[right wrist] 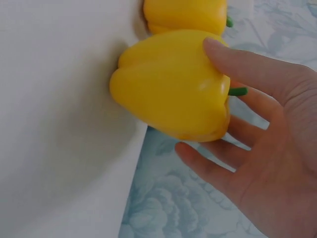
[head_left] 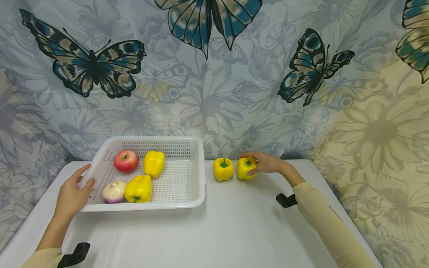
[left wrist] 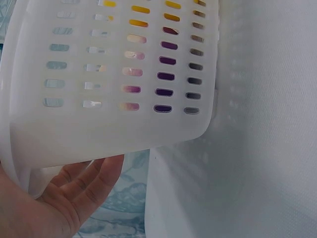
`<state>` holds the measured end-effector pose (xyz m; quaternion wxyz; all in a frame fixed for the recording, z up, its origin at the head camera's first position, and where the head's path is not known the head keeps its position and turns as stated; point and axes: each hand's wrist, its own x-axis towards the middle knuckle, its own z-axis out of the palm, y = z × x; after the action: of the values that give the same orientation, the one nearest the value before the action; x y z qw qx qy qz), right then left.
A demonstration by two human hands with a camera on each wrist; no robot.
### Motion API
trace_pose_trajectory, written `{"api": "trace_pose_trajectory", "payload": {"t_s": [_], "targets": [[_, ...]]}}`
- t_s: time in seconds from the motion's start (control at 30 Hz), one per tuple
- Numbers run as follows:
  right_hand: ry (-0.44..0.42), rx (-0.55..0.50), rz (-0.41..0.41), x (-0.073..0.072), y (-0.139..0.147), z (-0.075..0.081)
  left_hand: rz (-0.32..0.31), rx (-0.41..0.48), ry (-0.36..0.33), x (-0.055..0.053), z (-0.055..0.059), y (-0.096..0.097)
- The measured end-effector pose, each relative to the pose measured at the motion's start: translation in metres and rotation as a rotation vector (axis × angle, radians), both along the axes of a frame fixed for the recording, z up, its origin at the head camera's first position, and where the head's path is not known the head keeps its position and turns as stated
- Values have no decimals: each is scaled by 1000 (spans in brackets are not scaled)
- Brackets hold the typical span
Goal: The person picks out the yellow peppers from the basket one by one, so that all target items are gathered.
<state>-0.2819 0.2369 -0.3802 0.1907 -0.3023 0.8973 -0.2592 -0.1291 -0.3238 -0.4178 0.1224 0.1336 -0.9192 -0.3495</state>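
My left hand (head_left: 72, 195) holds the left end of a white plastic basket (head_left: 175, 186); in the left wrist view several fingers (left wrist: 99, 183) reach round its end wall. The basket contains a red apple (head_left: 125, 161), a purple-and-white onion (head_left: 113, 192) and two yellow bell peppers, one toward the back (head_left: 154, 163) and one at the front (head_left: 138, 189). To the right of the basket, my right hand (head_left: 266, 163) grips another yellow bell pepper (right wrist: 168, 84) from its stem side, thumb on one side and fingers on the other. Beside that pepper stands one more yellow bell pepper (head_left: 223, 170).
A white-covered table (head_left: 214, 238) carries everything. Right behind it hangs a cloth (head_left: 214, 100) printed with butterflies and flowers. Black curved pieces stick out near the left cuff (head_left: 75, 255) and the right cuff (head_left: 286, 200).
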Motion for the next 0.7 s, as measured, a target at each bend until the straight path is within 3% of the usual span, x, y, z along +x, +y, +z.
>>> {"api": "trace_pose_trajectory", "payload": {"t_s": [0.2,0.47,0.7], "targets": [[-3,-4,-3,0,0,10,9,-2,-7,-1,1,2],[198,45,-24,12,-13,34,5,-8,-2,1,1,1],[295,108,9,28,-38,53,1,-4,-3,0,0,-1]]}}
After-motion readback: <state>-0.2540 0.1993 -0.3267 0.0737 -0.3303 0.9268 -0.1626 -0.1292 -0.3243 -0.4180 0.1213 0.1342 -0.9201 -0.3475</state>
